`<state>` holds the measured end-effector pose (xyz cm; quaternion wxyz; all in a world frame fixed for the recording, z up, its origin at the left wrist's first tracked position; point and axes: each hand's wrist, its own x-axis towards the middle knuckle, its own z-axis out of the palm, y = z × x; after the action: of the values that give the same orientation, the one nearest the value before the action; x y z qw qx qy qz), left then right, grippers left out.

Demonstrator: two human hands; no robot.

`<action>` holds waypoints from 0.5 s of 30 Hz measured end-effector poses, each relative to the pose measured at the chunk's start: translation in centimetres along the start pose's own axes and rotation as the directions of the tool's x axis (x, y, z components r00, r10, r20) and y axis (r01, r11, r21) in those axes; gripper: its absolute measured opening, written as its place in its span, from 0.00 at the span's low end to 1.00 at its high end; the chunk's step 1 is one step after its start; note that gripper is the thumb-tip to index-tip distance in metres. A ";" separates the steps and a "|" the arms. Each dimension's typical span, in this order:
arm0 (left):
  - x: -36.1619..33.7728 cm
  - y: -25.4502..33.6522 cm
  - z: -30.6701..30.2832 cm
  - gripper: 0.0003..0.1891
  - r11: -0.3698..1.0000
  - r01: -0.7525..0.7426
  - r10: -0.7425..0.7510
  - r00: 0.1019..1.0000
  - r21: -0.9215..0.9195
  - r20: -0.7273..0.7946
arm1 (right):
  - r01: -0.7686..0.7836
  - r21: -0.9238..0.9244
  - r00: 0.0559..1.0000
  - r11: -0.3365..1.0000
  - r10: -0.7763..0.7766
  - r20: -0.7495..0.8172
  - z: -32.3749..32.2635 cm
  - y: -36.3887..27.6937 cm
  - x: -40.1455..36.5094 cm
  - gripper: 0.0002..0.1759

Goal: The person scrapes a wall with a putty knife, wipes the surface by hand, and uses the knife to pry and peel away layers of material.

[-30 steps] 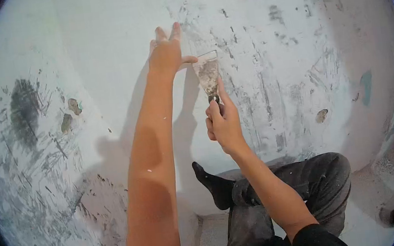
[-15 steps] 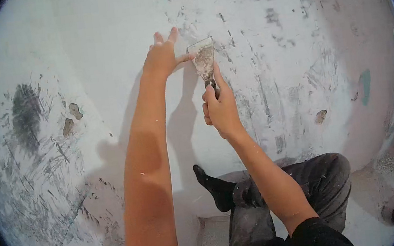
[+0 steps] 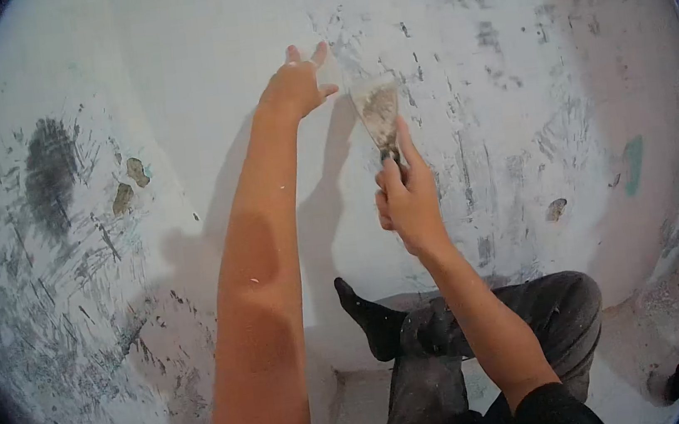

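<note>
The putty knife [image 3: 379, 114] stands blade-up against the scratched white wall [image 3: 171, 55], its blade smeared with grey filler. The right hand [image 3: 407, 201] is clenched around its handle, forefinger stretched along the neck. Just to the left of the blade, the left hand [image 3: 296, 85] lies open and flat on the wall. Below, a dark-socked foot [image 3: 366, 316] touches the wall.

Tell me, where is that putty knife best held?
By its handle, coming from below: the putty knife stands blade-up against the wall, blade smeared, so only the lower end is free. The right hand wraps it there, forefinger stretched toward the blade.
</note>
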<state>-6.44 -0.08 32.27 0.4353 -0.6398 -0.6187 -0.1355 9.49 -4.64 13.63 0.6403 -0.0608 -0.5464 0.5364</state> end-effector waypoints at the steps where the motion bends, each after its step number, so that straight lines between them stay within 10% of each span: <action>1: 0.4 -0.1 -0.2 0.44 1.000 0.001 -0.001 1.000 0.012 0.006 | 0.013 -0.006 1.000 1.000 -0.013 0.008 -0.7 0.2 -0.6 0.36; 10: 0.1 0.9 -1.1 0.44 0.996 0.088 -0.087 0.993 -0.019 0.083 | 0.432 -0.648 0.884 0.627 -0.436 0.167 -8.5 -0.4 -0.2 0.34; 15: -0.6 1.6 -2.0 0.44 0.985 0.151 -0.140 0.983 -0.088 0.117 | 0.248 -0.575 0.963 0.780 -0.263 0.058 -10.6 -4.9 -2.6 0.41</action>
<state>-4.32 -1.74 32.38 0.3580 -0.6195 -0.6797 -0.1612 21.07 -3.28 11.01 0.6652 -0.1838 -0.6781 0.2529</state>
